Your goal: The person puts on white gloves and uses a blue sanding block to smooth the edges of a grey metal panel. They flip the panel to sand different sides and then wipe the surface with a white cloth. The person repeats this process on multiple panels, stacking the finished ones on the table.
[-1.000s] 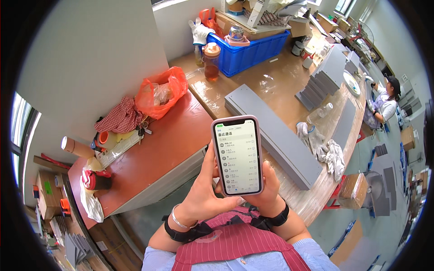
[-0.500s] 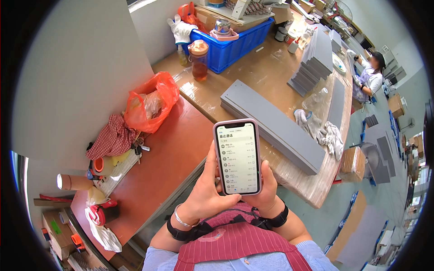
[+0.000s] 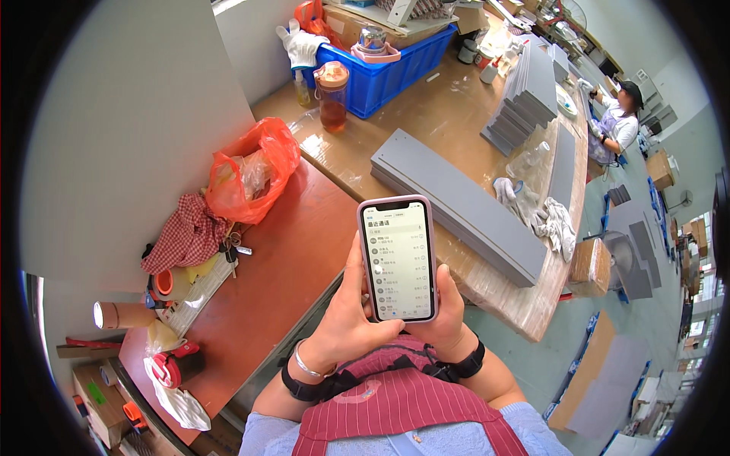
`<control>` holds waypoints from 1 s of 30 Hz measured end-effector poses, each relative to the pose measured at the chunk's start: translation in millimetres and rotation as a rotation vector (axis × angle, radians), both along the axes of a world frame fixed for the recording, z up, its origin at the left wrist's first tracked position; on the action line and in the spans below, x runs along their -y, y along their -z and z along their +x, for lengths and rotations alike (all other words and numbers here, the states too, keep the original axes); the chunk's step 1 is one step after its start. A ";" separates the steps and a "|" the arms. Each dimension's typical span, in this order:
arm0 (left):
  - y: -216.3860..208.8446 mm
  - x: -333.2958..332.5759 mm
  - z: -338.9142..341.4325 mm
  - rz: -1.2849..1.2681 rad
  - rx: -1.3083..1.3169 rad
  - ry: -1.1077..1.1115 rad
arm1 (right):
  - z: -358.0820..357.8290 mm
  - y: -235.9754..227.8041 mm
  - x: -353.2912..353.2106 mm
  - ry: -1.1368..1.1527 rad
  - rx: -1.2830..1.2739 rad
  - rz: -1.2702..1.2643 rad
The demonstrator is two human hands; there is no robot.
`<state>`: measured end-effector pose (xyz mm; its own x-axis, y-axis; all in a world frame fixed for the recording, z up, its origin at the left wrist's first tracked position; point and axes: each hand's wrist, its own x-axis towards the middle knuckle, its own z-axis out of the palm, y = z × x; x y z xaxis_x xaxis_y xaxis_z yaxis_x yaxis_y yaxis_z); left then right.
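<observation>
A smartphone [image 3: 398, 262] in a pale pink case is held upright in front of my body, its lit screen showing a list in rows. My left hand [image 3: 344, 325] is closed around its left edge, with the thumb lying across the lower corner. On the other side, my right hand [image 3: 447, 319] grips the right edge, thumb along the case. Most fingers of both hands are hidden behind the phone. Beyond it, long grey panels [image 3: 456, 205] lie stacked on the wrapped worktable [image 3: 357, 156].
White gloves [image 3: 557, 228] and a clear bottle [image 3: 528, 159] lie right of the panels. More grey panels [image 3: 525, 99] stand stacked farther back. A blue crate [image 3: 395, 80] and drink bottle [image 3: 332, 95] are at the far left. The reddish table [image 3: 266, 266] holds a red bag [image 3: 255, 171]. A co-worker [image 3: 614, 125] stands far right.
The view has shifted slightly, and the phone sits a little higher in it. Both hands keep the same hold.
</observation>
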<state>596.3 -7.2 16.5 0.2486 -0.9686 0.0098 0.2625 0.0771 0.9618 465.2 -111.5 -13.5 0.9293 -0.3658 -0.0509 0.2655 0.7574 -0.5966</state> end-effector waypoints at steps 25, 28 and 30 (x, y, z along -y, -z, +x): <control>108.9 3.6 47.3 0.009 -0.816 -0.603 | 77.7 83.4 -1.3 0.269 -0.347 -0.585; 114.9 -0.1 52.4 0.008 -0.813 -0.615 | 84.2 80.1 0.4 0.199 -0.358 -0.558; 117.9 -0.5 53.1 0.034 -0.816 -0.641 | 86.2 81.6 -1.5 0.187 -0.384 -0.549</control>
